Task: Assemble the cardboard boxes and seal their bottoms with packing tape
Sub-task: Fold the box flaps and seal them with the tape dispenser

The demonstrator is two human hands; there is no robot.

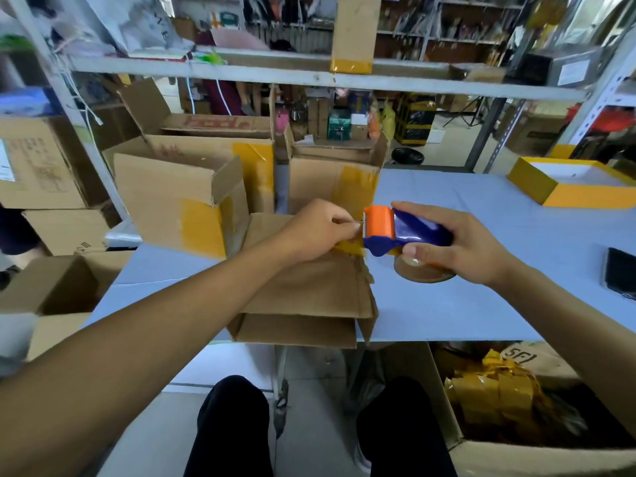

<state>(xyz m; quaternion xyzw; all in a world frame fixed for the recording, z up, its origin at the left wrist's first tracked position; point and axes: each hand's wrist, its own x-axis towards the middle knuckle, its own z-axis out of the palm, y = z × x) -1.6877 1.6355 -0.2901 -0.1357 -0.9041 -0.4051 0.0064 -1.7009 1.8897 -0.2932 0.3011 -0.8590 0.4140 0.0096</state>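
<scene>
A brown cardboard box (309,290) lies on its side at the front edge of the pale blue table (464,304), its open flaps toward me. My right hand (457,246) grips a blue and orange tape dispenser (395,232) with a roll of yellow tape under it, just right of the box's far corner. My left hand (320,228) pinches the yellow tape end (349,247) at the dispenser's serrated blade, above the box's top face.
Two upright taped boxes (172,191) (334,173) stand behind the lying one. A yellow tray (571,184) sits at the far right, a black phone (621,271) at the right edge. More cartons flank the table; a floor box (516,407) holds yellow tape scraps.
</scene>
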